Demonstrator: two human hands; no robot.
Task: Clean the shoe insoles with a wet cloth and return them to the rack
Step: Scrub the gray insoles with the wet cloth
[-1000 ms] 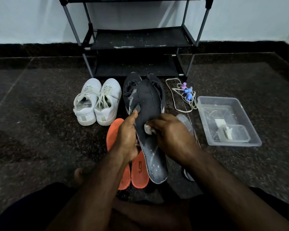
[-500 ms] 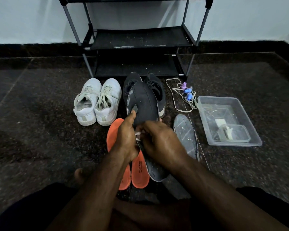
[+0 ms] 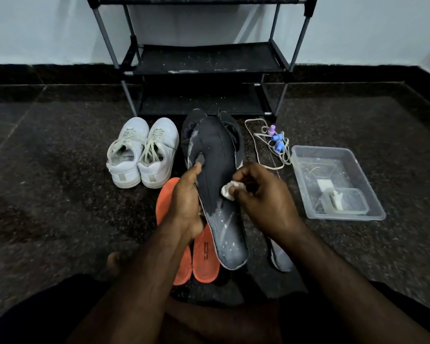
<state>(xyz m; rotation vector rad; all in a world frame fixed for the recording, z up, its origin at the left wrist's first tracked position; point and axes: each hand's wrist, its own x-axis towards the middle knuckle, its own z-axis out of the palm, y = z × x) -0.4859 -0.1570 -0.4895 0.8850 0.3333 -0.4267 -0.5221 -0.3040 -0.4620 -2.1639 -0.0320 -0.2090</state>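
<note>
- Two hands work one dark grey insole point(image 3: 215, 155), held up over the floor point(image 3: 60, 194) in front of the person; long flat foam shape, matte fabric top, heel end speckled with pale flecks.
- Left hand point(image 3: 186, 202) grips the insole's left edge, thumb on top, fingers curled under.
- Right hand point(image 3: 263, 197) pinches a small crumpled white cloth point(image 3: 231, 190) between thumb and fingertips, cloth touching the insole's right edge at mid-length.
- Second grey insole point(image 3: 279, 256) lies flat on the floor under the right forearm, mostly hidden.
- Orange insoles point(image 3: 204, 259), a pair, smooth, printed text on one, lie side by side below the left hand.
- White sneakers point(image 3: 144, 152), laced, scuffed, stand left of the held insole.
- Black shoes point(image 3: 230, 127) sit behind the held insole, mostly hidden.
- Clear plastic tub point(image 3: 372, 192), rectangular, holds a smaller clear tray; well right.
- White laces point(image 3: 258, 145) with purple and blue clips lie beside the tub.
- Black metal-frame rack point(image 3: 204, 58), fabric shelves dusty, stands against the wall.
- Floor is dark speckled stone, glossy.
</note>
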